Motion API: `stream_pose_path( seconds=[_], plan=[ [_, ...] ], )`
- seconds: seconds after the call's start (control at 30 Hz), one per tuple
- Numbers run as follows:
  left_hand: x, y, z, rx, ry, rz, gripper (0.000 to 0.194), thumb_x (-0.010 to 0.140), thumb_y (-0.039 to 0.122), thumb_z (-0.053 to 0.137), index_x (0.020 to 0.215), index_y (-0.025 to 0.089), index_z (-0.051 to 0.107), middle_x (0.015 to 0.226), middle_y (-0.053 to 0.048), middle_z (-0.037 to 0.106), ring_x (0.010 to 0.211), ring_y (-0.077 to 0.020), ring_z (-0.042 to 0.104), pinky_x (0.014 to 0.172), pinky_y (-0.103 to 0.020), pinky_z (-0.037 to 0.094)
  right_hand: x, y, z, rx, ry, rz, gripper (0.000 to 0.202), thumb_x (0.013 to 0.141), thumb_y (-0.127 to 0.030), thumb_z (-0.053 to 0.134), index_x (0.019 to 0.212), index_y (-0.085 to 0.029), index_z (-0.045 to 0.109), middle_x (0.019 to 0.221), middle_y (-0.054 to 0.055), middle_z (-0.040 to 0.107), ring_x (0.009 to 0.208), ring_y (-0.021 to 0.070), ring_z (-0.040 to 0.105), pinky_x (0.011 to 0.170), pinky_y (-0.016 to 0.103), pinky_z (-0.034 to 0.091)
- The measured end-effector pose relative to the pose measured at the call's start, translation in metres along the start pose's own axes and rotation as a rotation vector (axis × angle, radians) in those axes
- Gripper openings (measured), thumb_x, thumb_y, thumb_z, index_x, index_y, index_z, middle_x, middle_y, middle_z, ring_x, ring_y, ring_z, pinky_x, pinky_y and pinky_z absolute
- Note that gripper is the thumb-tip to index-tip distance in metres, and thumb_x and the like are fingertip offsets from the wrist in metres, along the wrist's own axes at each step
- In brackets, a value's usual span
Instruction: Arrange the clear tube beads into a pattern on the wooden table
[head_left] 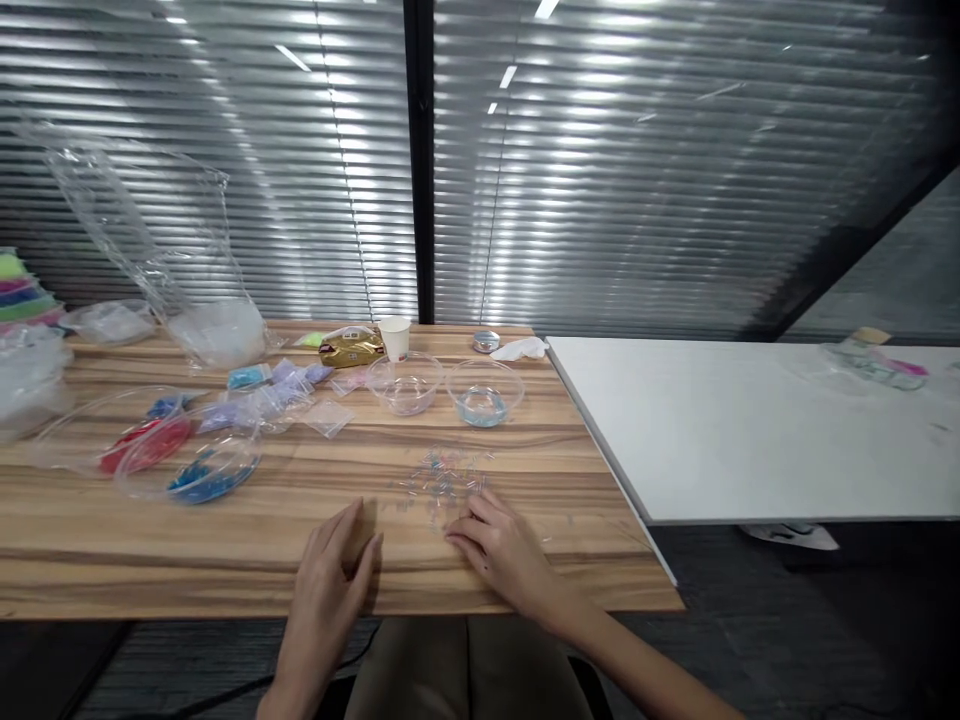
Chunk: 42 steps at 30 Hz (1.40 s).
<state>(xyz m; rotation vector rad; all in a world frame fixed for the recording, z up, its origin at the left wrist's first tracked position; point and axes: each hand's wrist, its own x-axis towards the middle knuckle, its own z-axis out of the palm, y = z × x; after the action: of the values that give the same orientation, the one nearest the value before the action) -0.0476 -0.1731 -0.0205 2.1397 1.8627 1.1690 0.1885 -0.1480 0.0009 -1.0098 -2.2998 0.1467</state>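
Observation:
A loose scatter of tiny tube-like pieces [442, 478], clear, bluish and a few pinkish, lies on the wooden table. At its near right edge is my right hand [499, 545], fingers bent and drawn together, tips down at the tabletop. Whatever they pinch, if anything, is too small to make out. My left hand [330, 570] rests at the table's front edge, thumb apart from the fingers, holding nothing. Beyond the scatter stand two clear round bowls: the left bowl [406, 390] has a faint pinkish layer inside, the right bowl [484, 405] a light-blue one.
At left, clear bowls hold red pieces [146, 445] and blue pieces [202, 480]. Small bags of purple pieces [281, 390], a gold packet [351, 348], a paper cup [394, 338] and a round tin [486, 341] sit behind. A white table [720, 430] adjoins on the right.

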Motion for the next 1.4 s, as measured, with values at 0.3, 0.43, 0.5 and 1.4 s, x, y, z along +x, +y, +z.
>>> stream_pose_path(
  seconds=[0.3, 0.43, 0.5, 1.4],
  plan=[
    [0.019, 0.0, 0.011, -0.165, 0.014, -0.083, 0.046, 0.086, 0.046, 0.049, 0.12, 0.017, 0.058, 0.087, -0.007, 0.067, 0.075, -0.022, 0.066, 0.071, -0.036, 0.056, 0.01, -0.001, -0.007, -0.02, -0.2, -0.024, 0.011, 0.087, -0.005, 0.053, 0.089, -0.015, 0.058, 0.096, 0.006, 0.058, 0.093, 0.0203, 0.051, 0.085, 0.034, 0.046],
    [0.017, 0.003, 0.009, -0.182, 0.023, -0.078, 0.04, 0.088, 0.044, 0.05, 0.117, 0.018, 0.06, 0.083, -0.005, 0.068, 0.071, -0.0197, 0.067, 0.069, -0.032, 0.056, 0.033, 0.003, -0.026, 0.003, -0.198, -0.099, 0.009, 0.091, -0.009, 0.05, 0.089, -0.016, 0.056, 0.099, 0.007, 0.056, 0.099, 0.0205, 0.05, 0.085, 0.032, 0.044],
    [0.016, 0.005, 0.007, -0.182, 0.02, -0.074, 0.038, 0.088, 0.043, 0.049, 0.116, 0.018, 0.06, 0.082, -0.005, 0.069, 0.071, -0.0192, 0.067, 0.069, -0.031, 0.056, 0.057, 0.011, -0.035, -0.031, -0.137, -0.093, 0.01, 0.09, -0.009, 0.051, 0.084, -0.015, 0.056, 0.09, 0.007, 0.056, 0.087, 0.0189, 0.052, 0.074, 0.029, 0.045],
    [0.035, 0.02, 0.008, -0.163, -0.1, -0.014, 0.025, 0.085, 0.034, 0.049, 0.085, 0.02, 0.07, 0.082, -0.006, 0.07, 0.076, -0.0214, 0.065, 0.07, -0.031, 0.054, 0.062, 0.083, -0.007, -0.161, 0.178, -0.38, 0.018, 0.092, -0.01, 0.045, 0.095, -0.013, 0.063, 0.082, 0.008, 0.063, 0.079, 0.0193, 0.056, 0.074, 0.032, 0.046]
  ],
)
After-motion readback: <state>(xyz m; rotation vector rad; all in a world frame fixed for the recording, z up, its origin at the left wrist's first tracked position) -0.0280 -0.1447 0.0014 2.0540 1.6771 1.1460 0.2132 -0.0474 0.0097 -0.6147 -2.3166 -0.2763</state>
